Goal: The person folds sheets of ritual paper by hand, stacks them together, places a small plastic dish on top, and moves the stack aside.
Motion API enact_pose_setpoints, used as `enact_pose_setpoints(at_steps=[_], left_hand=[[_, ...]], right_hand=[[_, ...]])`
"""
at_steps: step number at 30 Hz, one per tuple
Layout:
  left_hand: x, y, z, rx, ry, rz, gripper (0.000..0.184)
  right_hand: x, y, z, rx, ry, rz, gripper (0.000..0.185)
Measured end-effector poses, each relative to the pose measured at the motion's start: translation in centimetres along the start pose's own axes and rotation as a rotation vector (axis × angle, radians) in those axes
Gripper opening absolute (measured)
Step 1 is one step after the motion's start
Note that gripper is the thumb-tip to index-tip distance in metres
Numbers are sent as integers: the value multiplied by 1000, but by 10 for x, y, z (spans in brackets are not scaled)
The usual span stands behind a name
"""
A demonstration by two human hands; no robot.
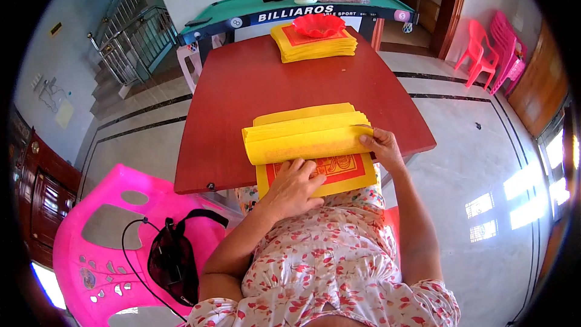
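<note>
A thick stack of yellow paper sheets (308,136) lies at the near edge of the red table, its upper sheets folded or curled back. Below the fold shows a sheet with a red printed panel (342,168), reaching over the table edge. My left hand (295,188) rests on that printed sheet, fingers spread, their tips near the fold. At the right end of the fold, my right hand (382,148) pinches the edge of the yellow sheets between thumb and fingers.
On the far part of the red table (242,85) sits another yellow paper stack (318,51) with a red dish (319,25) on it. Beyond stands a billiard table (242,7). A pink chair (121,239) holding a black bag (175,263) is at the left.
</note>
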State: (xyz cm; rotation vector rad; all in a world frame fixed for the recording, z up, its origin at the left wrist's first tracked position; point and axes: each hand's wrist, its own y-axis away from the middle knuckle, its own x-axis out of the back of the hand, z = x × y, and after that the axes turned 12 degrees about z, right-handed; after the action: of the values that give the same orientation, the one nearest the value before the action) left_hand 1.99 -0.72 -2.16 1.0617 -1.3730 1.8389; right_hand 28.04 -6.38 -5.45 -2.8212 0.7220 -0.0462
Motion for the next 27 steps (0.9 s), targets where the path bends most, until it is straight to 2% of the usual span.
enact_pose_setpoints(at_steps=[4,10,20,27], left_hand=[[5,-1,4,-90,9,-3,49],[-3,2,0,-76,-32,-1,52],[3,1,-3,-56,49,-39,47],[2,2,-7,-66,55,-46,47]], right_hand=[[0,1,-4,-37,34,2,28],[1,1,-3,-44,40,-12,27],[-1,1,0,-19,-43,1,27],[1,0,2,6,43,-9,25]])
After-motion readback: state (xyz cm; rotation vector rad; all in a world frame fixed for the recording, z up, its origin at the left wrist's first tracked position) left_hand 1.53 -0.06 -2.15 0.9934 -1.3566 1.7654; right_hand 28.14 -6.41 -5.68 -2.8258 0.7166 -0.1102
